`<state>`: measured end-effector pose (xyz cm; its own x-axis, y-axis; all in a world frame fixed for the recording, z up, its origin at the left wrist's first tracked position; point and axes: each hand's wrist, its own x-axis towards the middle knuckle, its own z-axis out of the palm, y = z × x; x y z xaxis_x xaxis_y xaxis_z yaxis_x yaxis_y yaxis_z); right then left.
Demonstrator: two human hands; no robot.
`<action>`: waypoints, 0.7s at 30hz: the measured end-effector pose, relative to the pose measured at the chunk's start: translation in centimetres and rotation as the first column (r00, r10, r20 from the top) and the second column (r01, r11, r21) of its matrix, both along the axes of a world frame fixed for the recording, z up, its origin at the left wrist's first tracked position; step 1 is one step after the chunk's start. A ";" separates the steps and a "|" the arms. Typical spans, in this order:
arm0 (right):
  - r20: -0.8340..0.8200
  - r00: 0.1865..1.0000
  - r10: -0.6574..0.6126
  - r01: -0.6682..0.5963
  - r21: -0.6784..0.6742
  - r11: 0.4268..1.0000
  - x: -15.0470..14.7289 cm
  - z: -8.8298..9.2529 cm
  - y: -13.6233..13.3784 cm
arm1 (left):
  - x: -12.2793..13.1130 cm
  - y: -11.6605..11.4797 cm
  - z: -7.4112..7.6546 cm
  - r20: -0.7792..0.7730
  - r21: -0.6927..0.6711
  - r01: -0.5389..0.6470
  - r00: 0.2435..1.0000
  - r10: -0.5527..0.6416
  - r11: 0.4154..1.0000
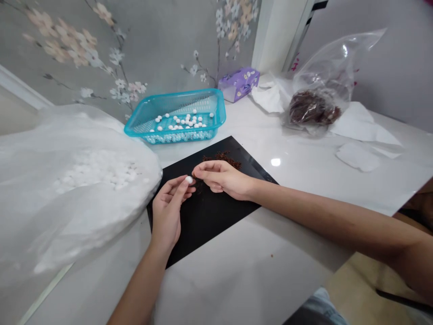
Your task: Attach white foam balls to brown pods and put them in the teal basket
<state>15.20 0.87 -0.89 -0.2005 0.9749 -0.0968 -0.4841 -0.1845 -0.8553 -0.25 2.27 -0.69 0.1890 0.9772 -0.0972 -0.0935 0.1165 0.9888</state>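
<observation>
Between the thumb and fingers of my left hand (171, 203) is a small white ball (189, 179). My right hand (225, 179) is pinched closed right beside it, with a tiny brown shred (194, 176) at its fingertips. Whether that shred touches the ball I cannot tell. Both hands are over a black mat (206, 225) on the white table. Just behind my right hand lies a loose heap of brown shreds (225, 158) on the mat.
A blue plastic basket (174, 95) behind the mat contains several white balls. Left of it sits a large whitish bag (101, 221) with many more. At the back are a purple tissue pack (239, 85), white paper (269, 97) and a clear bag of brown material (313, 107).
</observation>
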 end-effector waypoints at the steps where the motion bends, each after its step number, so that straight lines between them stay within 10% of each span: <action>1: 0.006 1.000 0.006 -0.006 0.010 1.000 0.0 0.0 0.0 | 0.0 0.0 0.0 -0.002 0.002 0.005 1.000 -0.005 1.000; 21: 0.050 0.999 -0.008 0.005 0.067 0.998 0.0 -0.4 0.1 | -0.1 0.0 0.0 0.003 0.010 0.030 1.000 -0.030 1.000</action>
